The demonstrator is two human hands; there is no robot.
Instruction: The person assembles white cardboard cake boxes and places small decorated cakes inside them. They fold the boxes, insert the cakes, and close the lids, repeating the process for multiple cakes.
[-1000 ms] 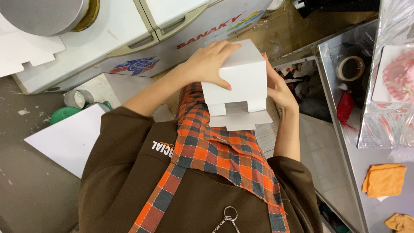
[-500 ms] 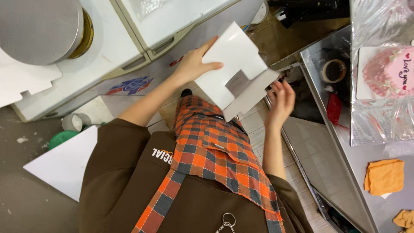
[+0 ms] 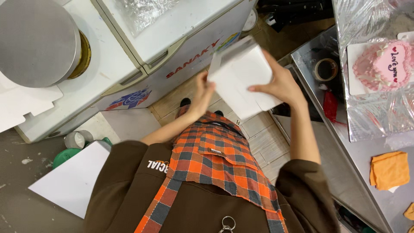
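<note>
We held a white box [image 3: 241, 80] up in front of us with both hands. Our left hand [image 3: 202, 96] gripped its left edge, fingers curled around it. Our right hand [image 3: 278, 82] lay flat on the right side, with the fingers spread on top. The box looked like thin card, smooth and plain, with a flap hanging at its lower right corner. It was blurry, so we could not see its folds well.

There was not much room. A white freezer [image 3: 142, 64] stood just past the box, and a steel table [image 3: 366, 159] ran along our right side. Only a thin strip of tiled floor [image 3: 263, 138] lay between them.

The freezer had red letters on its front and a bright sticker [image 3: 129, 99] low down. A round grey metal stand [image 3: 34, 41] sat on top of it. A flat white sheet [image 3: 71, 181] lay on the floor to our left.

On the table sat a pink heart cake [image 3: 384, 64] under shiny clear wrap. A tape roll [image 3: 326, 69] was near it, and a soft orange cloth [image 3: 389, 169] lay closer to us.
</note>
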